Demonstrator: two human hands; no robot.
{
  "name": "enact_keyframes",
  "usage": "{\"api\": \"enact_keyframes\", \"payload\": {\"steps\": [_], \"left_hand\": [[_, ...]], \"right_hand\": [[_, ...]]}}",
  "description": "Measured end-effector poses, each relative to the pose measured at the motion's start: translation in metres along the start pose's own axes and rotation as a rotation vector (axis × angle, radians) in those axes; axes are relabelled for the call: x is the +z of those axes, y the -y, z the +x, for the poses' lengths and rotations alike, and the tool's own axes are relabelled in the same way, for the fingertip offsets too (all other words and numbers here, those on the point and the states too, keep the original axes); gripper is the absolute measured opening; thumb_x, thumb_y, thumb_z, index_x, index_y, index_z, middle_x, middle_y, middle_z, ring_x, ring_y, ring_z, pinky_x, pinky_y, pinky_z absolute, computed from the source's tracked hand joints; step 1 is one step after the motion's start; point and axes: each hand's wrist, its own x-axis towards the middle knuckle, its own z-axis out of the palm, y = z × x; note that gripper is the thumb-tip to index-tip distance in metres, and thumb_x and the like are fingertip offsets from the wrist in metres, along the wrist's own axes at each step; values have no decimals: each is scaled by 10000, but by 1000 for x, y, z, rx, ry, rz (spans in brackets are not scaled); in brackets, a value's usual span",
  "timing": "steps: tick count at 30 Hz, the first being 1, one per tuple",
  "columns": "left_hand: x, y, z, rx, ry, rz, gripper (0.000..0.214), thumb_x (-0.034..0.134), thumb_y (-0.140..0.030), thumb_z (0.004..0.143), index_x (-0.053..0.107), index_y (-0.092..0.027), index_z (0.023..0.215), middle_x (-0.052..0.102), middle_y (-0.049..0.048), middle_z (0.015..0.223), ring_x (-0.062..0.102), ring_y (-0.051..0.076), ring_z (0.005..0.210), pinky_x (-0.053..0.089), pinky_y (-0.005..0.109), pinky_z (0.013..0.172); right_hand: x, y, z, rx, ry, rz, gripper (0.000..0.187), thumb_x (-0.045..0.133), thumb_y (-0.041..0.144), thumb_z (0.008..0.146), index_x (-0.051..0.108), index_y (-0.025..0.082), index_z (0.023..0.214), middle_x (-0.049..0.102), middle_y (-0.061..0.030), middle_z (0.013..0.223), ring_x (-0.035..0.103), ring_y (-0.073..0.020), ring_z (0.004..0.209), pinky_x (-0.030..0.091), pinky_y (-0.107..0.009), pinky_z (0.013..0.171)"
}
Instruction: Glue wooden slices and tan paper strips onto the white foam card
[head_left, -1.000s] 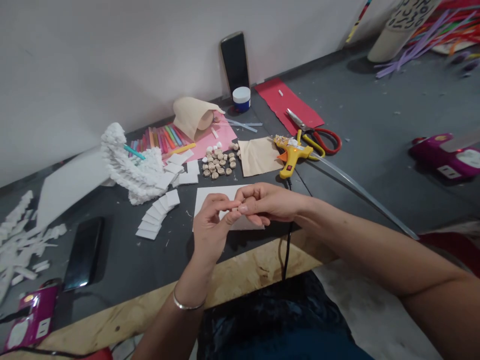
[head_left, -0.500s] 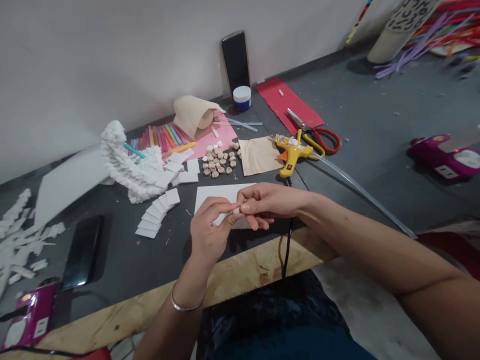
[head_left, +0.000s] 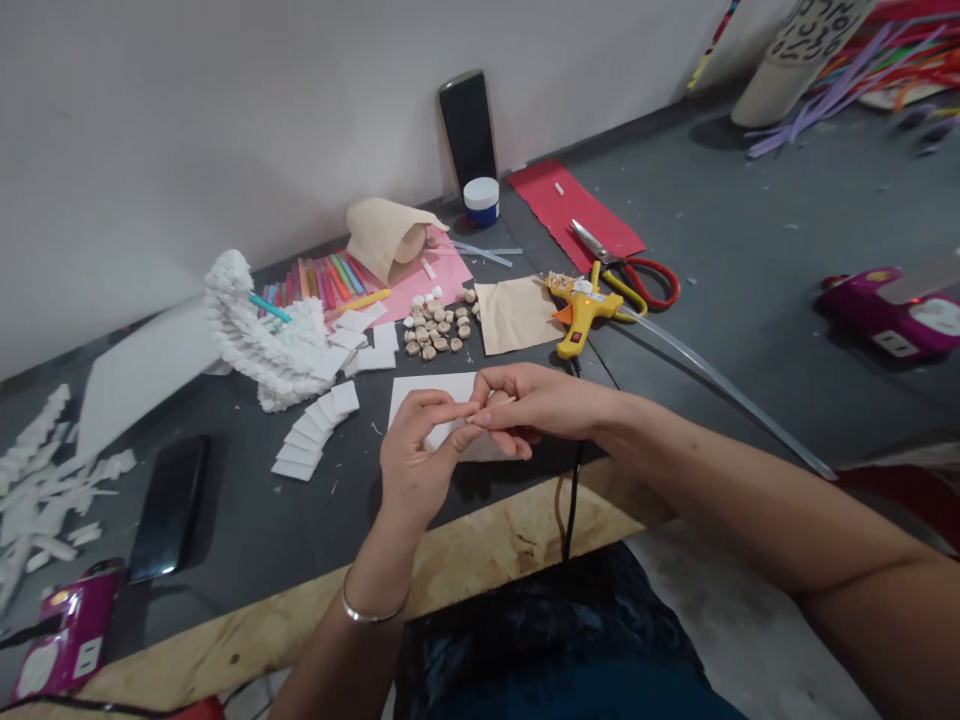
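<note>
My left hand (head_left: pixel 416 450) and my right hand (head_left: pixel 525 405) meet fingertip to fingertip above a white paper sheet (head_left: pixel 420 393) on the dark table. Both pinch one tiny pale piece (head_left: pixel 474 412) between thumb and fingers; it is too small to name. Just beyond lie a cluster of small tan and white rolled pieces (head_left: pixel 437 327) and a tan paper square (head_left: pixel 517 313). A yellow glue gun (head_left: pixel 581 312) rests to the right of them, its black cord (head_left: pixel 574 490) running under my right wrist.
White paper sculpture (head_left: pixel 259 335) and stacked white squares (head_left: pixel 311 435) sit left. A black phone (head_left: pixel 169 505) lies front left, another phone (head_left: pixel 469 125) leans on the wall. Red-handled scissors (head_left: pixel 637 275), red sheet (head_left: pixel 574 210), blue jar (head_left: pixel 482 200), coloured sticks (head_left: pixel 322 275), purple devices (head_left: pixel 892 315).
My hands stay joined over the white sheet, with only small finger shifts around the tiny piece. The view has tilted slightly.
</note>
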Motion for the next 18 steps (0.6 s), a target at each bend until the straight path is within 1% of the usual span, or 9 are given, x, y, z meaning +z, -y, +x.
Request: {"api": "enact_keyframes", "payload": {"steps": [1, 3, 6, 9, 13, 16, 18], "left_hand": [[-2, -1, 1, 33, 18, 61, 188, 728, -267, 810, 734, -255, 997, 652, 24, 928, 613, 144, 875, 495, 271, 777], [-4, -2, 2, 107, 53, 175, 243, 695, -257, 837, 698, -245, 1080, 677, 35, 967, 624, 156, 896, 508, 290, 799], [-5, -2, 2, 209, 81, 296, 286, 651, -220, 867, 648, -231, 1153, 692, 48, 1006, 634, 167, 920, 519, 300, 804], [-5, -1, 1, 298, 68, 348, 262, 637, -187, 874, 640, -215, 1134, 684, 56, 977, 630, 166, 911, 519, 296, 793], [-5, -3, 1, 403, 30, 366, 228, 645, -121, 855, 657, -206, 1066, 665, 45, 905, 611, 148, 849, 512, 277, 755], [-6, -3, 1, 431, 15, 368, 215, 647, -106, 850, 668, -210, 1038, 675, 39, 890, 613, 145, 835, 512, 274, 745], [-6, -3, 0, 423, 5, 355, 188, 650, -118, 852, 677, -208, 1016, 680, 38, 880, 619, 143, 828, 516, 276, 745]], "right_hand": [[0, 1, 0, -13, -34, -34, 245, 668, 355, 855, 493, 185, 879, 652, 57, 550, 569, -62, 420, 349, -140, 379], [1, 2, -1, -27, -63, -74, 252, 669, 344, 848, 468, 193, 869, 640, 66, 535, 558, -61, 413, 364, -145, 393], [4, 3, -1, -19, -37, -105, 260, 657, 349, 851, 442, 204, 865, 636, 71, 539, 552, -68, 410, 389, -161, 406], [6, 4, -2, -5, -30, -127, 278, 657, 358, 847, 420, 213, 855, 630, 76, 544, 556, -74, 422, 385, -168, 402], [8, 2, -2, -9, -4, -112, 322, 679, 396, 831, 415, 214, 860, 628, 81, 546, 554, -73, 419, 367, -165, 394], [7, 0, -2, -9, -2, -126, 318, 672, 416, 842, 434, 207, 866, 651, 67, 573, 568, -72, 433, 345, -158, 387], [6, -1, -1, -1, -18, -140, 316, 668, 428, 847, 446, 202, 855, 665, 54, 583, 577, -73, 440, 351, -159, 392]]}}
